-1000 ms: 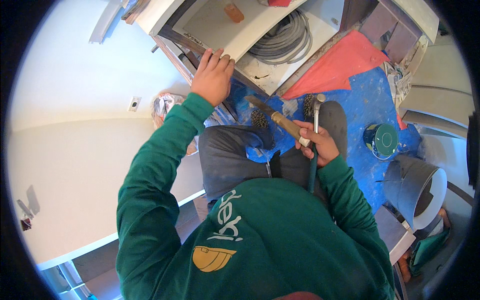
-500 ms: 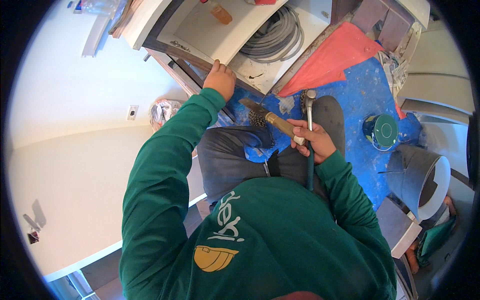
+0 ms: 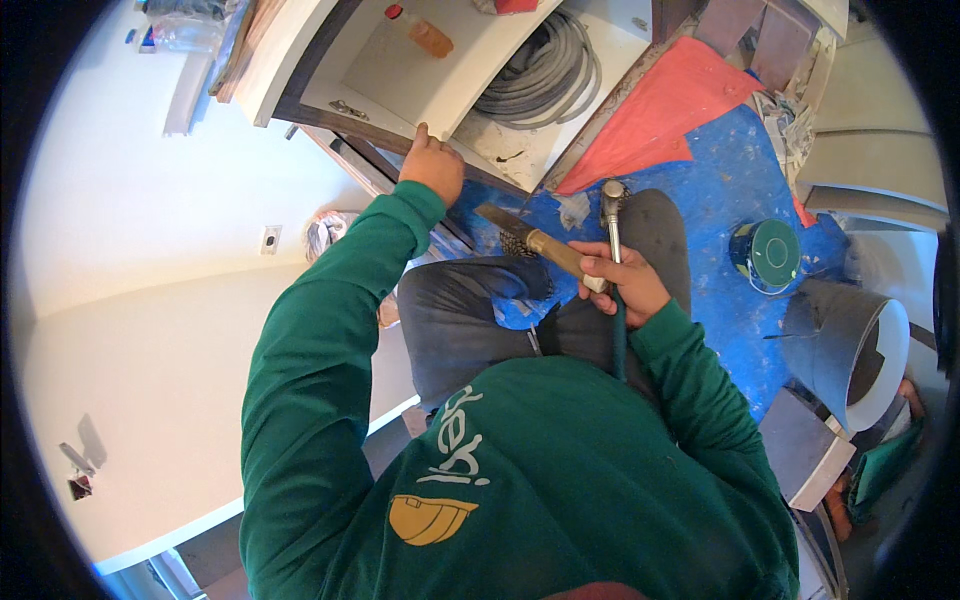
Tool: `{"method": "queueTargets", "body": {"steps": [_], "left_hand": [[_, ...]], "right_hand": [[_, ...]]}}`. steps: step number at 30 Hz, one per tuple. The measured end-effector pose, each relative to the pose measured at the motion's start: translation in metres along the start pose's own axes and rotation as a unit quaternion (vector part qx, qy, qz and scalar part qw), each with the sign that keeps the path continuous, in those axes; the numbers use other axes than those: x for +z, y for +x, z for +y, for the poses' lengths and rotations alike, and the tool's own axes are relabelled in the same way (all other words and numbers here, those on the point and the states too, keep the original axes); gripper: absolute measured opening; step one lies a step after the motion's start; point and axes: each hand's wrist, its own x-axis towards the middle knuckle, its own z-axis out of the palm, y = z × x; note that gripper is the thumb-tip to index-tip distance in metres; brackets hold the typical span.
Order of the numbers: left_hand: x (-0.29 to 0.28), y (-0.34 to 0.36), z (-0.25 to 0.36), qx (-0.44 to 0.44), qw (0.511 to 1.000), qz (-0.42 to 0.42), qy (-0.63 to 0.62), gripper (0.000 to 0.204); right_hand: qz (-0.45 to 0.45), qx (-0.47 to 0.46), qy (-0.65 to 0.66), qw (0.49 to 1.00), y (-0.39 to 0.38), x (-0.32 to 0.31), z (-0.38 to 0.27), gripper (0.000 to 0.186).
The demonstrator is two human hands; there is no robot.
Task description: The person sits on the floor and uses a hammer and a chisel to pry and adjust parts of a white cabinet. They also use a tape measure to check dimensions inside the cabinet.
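My left hand (image 3: 434,171) is closed over the front edge of an open white cabinet (image 3: 385,90), its thumb side near the dividing shelf. My right hand (image 3: 630,283) is in front of my lap, closed around two tools at once. One is a chisel (image 3: 560,251) with a wooden handle and a flat blade pointing up and left toward the cabinet. The other is a hammer (image 3: 612,205) with a metal head and shaft and a green grip, held nearly upright along my thigh. The chisel's pale handle end shows beside my fingers.
Inside the cabinet are a coiled grey hose (image 3: 540,75) and a bottle of orange liquid (image 3: 428,37). Red cloth (image 3: 660,115) lies on the blue floor covering (image 3: 720,190). To the right stand a green-lidded bucket (image 3: 772,252) and a curved sheet roll (image 3: 840,345). A person's hand (image 3: 838,510) shows lower right.
The view has shifted slightly, showing more of the bottle in the cabinet. My left hand stays on the cabinet edge, and my right hand keeps both tools in nearly the same pose.
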Motion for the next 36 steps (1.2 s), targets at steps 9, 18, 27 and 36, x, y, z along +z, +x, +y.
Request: {"method": "queueTargets", "body": {"steps": [9,18,27,36], "left_hand": [[-0.022,-0.031,-0.026,-0.018,0.996,0.089,0.020,0.033],[-0.035,-0.100,-0.020,-0.012,0.949,0.261,-0.178,0.019],[0.034,-0.155,0.024,-0.163,0.905,0.069,-0.386,0.027],[-0.051,-0.079,-0.001,-0.056,0.951,0.263,-0.150,0.037]], "right_hand": [[-0.004,0.003,0.001,1.000,0.000,-0.002,0.001,0.042],[0.011,-0.004,-0.005,1.000,-0.002,0.003,-0.002,0.042],[0.007,-0.008,-0.035,0.999,-0.001,0.001,0.000,0.043],[0.014,-0.022,-0.041,0.999,0.001,0.002,0.005,0.044]]}}
